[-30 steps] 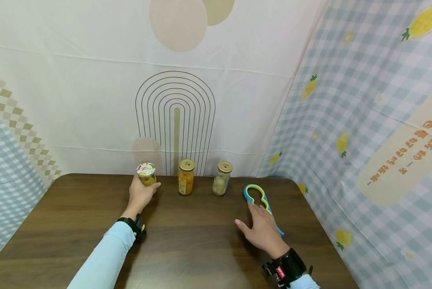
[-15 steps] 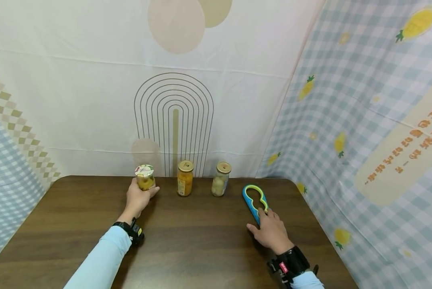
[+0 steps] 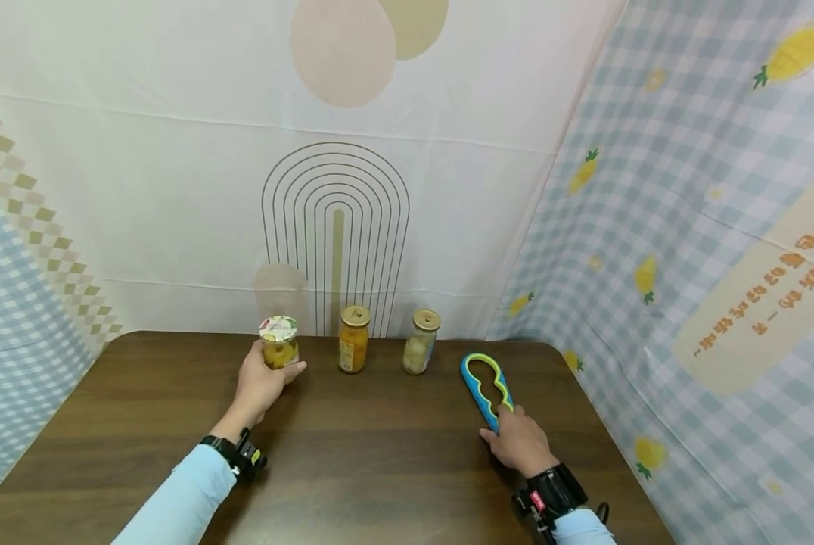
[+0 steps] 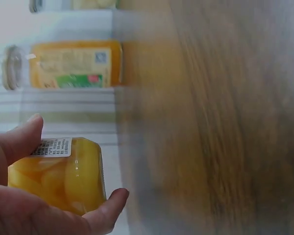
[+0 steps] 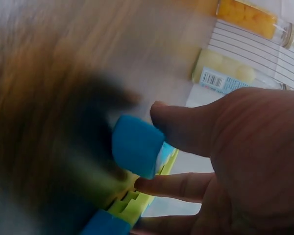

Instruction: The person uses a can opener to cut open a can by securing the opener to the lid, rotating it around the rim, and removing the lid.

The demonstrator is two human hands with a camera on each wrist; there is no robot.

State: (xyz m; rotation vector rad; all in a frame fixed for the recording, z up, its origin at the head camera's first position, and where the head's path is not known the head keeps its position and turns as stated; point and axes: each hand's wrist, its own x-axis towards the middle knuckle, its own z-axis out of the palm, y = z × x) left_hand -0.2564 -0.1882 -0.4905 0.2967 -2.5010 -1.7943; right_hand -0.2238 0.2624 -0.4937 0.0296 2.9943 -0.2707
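Note:
My left hand (image 3: 257, 387) grips a glass jar of yellow fruit pieces (image 3: 281, 354) with a white patterned lid. In the left wrist view, thumb and fingers wrap round that jar, and a small white label shows on its side. On the right, my right hand (image 3: 521, 443) holds a blue and green jar opener (image 3: 477, 395) by its handle end. Its scalloped loop points toward the back. The right wrist view shows the thumb on one side of the blue handle (image 5: 137, 146) and fingers on the other, along the green toothed inner edge.
Between the hands, toward the back edge of the brown wooden table (image 3: 352, 446), stand a jar of orange fruit (image 3: 353, 348) and a jar of pale round pieces (image 3: 417, 354), both gold-lidded. White cloth (image 3: 175, 189) hangs behind; blue checked cloth (image 3: 652, 227) hangs at the right.
My right hand has slid back along the jar opener toward its handle end and closed round it. The left hand has brought the yellow fruit jar slightly nearer to me.

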